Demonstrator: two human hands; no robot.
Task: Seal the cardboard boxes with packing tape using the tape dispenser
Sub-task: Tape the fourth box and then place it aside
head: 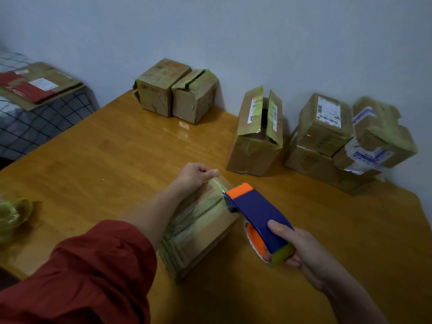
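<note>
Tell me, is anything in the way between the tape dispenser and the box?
Nothing visible. The tape dispenser in the right hand sits against the box top; the left hand grips the far edge, beyond it.

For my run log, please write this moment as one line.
step: taping box | left hand: pinches tape end at far edge | right hand: grips tape dispenser on box

I am seeing the near box (201,232) lying on the table (105,160) before me, the tape dispenser (257,213) resting against its right side; other boxes (257,134) are standing behind, along the wall (257,43).
</note>
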